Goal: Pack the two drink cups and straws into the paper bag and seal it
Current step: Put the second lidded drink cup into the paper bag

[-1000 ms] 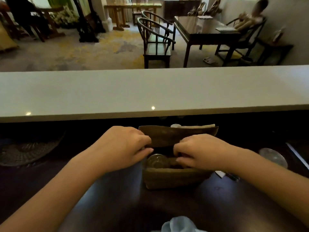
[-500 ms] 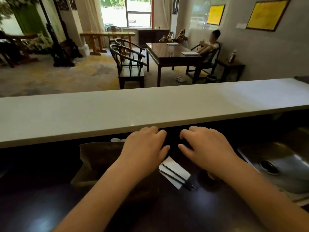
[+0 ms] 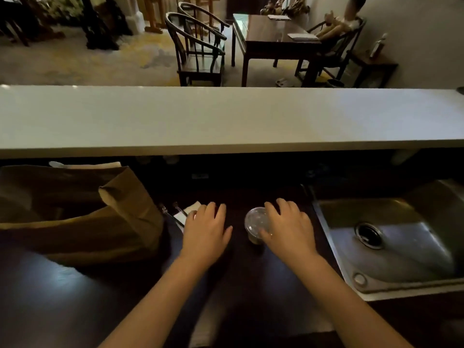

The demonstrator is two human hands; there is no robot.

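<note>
A drink cup (image 3: 254,220) with a clear domed lid stands on the dark counter in front of me. My right hand (image 3: 287,228) lies against its right side, thumb on the lid's near edge and fingers curled past its far edge. To the cup's left, my left hand (image 3: 206,228) hovers with fingers spread and holds nothing. Just beyond that hand's fingertips lie two dark straws (image 3: 173,214) on a white napkin (image 3: 190,209). The brown paper bag (image 3: 130,212) stands open at the left; its inside is too dark to see.
A steel sink (image 3: 391,249) is sunk into the counter right beside my right arm. A long white ledge (image 3: 226,116) runs across above the work surface. Beyond it are chairs, a table and a seated person (image 3: 344,20).
My view has swung right and down, so the bag now sits at the left. Both hands have left the bag; the right one has reached the cup, the left has come near the straws.
</note>
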